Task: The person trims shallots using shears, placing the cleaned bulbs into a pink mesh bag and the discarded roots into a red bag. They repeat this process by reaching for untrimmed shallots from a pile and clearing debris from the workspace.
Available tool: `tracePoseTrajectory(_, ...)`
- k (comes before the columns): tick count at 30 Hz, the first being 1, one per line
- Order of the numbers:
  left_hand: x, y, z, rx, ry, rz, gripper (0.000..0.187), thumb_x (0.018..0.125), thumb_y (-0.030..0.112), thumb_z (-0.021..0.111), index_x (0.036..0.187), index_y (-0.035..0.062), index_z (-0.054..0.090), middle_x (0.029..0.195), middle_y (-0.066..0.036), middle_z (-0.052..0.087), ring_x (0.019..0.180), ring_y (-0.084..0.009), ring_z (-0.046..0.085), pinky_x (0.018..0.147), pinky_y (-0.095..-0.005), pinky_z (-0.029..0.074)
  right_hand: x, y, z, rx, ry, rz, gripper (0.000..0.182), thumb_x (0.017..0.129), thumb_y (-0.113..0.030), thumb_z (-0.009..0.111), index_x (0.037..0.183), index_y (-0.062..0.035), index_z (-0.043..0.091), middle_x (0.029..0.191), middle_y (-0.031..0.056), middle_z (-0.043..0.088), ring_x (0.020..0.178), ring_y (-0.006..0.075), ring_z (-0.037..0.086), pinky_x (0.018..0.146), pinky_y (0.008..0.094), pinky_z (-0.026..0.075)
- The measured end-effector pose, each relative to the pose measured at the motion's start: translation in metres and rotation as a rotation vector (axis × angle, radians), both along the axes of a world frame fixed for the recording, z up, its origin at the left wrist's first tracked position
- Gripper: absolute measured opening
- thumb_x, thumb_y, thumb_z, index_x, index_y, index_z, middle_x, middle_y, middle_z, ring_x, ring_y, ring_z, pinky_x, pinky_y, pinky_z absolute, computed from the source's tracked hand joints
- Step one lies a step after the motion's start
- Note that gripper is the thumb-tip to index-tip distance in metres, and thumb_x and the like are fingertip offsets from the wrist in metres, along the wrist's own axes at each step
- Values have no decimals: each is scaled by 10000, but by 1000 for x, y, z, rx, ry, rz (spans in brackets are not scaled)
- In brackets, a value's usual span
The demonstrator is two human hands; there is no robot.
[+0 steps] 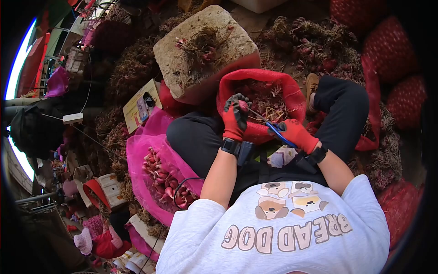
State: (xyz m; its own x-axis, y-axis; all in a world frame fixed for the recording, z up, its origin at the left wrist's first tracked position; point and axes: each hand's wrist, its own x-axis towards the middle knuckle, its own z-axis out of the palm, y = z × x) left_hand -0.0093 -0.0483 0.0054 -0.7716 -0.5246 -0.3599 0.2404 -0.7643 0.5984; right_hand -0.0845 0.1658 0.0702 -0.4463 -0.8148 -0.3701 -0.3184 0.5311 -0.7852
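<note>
My left hand point(235, 122), in a red glove with dark grey palm and fingers, is closed round a reddish shallot point(243, 106). My right hand point(297, 135), gloved in red, grips blue-handled scissors point(279, 132) whose metal blades reach toward the shallot. Both hands are over the near side of a red mesh sack point(296, 86), rolled open between my legs. Inside lie dry stalks and trimmings point(267, 98). By my left knee, a pink net bag point(137, 153) holds a heap of trimmed shallots point(162, 176).
A rough foam block point(173, 55) stands beyond the sack, with a dried shallot bunch point(207, 48) on top. Untrimmed shallots point(315, 41) pile up behind. Full red sacks point(394, 50) line the right. A phone point(148, 99) lies on a board point(132, 116). Another person point(102, 239) is at lower left.
</note>
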Motion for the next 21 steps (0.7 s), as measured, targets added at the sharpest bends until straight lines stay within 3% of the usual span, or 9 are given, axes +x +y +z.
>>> tracePoseTrajectory(5, 1, 10, -1, -123, -77, -45, 236, 920, 267, 555, 1016, 52, 571, 888, -60, 602, 816, -203, 608, 755, -350, 541, 5, 0, -6, 36, 324, -31, 443, 861, -506, 493, 888, -99, 666, 795, 187, 636, 759, 344, 623, 673, 423, 478)
tracePoseTrajectory(7, 2, 12, 4, -239, -175, -92, 236, 924, 266, 548, 1017, 50, 567, 887, -62, 601, 808, -202, 608, 753, -343, 539, 0, -4, -3, 128, 248, -52, 455, 857, -512, 496, 862, -88, 661, 775, 188, 632, 743, 346, 621, 666, 420, 474)
tracePoseTrajectory(8, 1, 11, 2, -180, -136, -66, 235, 923, 263, 549, 1021, 50, 565, 893, -64, 600, 808, -202, 608, 754, -341, 538, -1, -4, -1, 173, 209, -66, 462, 855, -516, 497, 849, -83, 658, 764, 188, 630, 735, 346, 619, 663, 419, 472)
tracePoseTrajectory(11, 1, 7, -3, -45, -48, 20, 233, 922, 256, 554, 1032, 50, 559, 908, -70, 598, 810, -203, 608, 760, -336, 536, -3, 2, 15, -39, 16, -97, 481, 841, -524, 519, 814, -62, 649, 716, 184, 618, 689, 338, 618, 635, 408, 459)
tracePoseTrajectory(14, 0, 4, 4, -19, -24, 64, 230, 921, 253, 558, 1034, 53, 556, 905, -72, 594, 818, -202, 606, 768, -337, 534, -6, 3, 12, 7, -143, -37, 478, 828, -521, 545, 816, -56, 654, 676, 173, 606, 651, 324, 615, 607, 395, 445)
tracePoseTrajectory(21, 0, 5, 2, 38, -101, 46, 230, 916, 265, 565, 1021, 62, 548, 889, -71, 587, 829, -199, 602, 758, -340, 540, -7, 1, 14, -1, -124, 8, 439, 829, -491, 565, 806, -68, 679, 676, 162, 616, 655, 299, 626, 616, 371, 455)
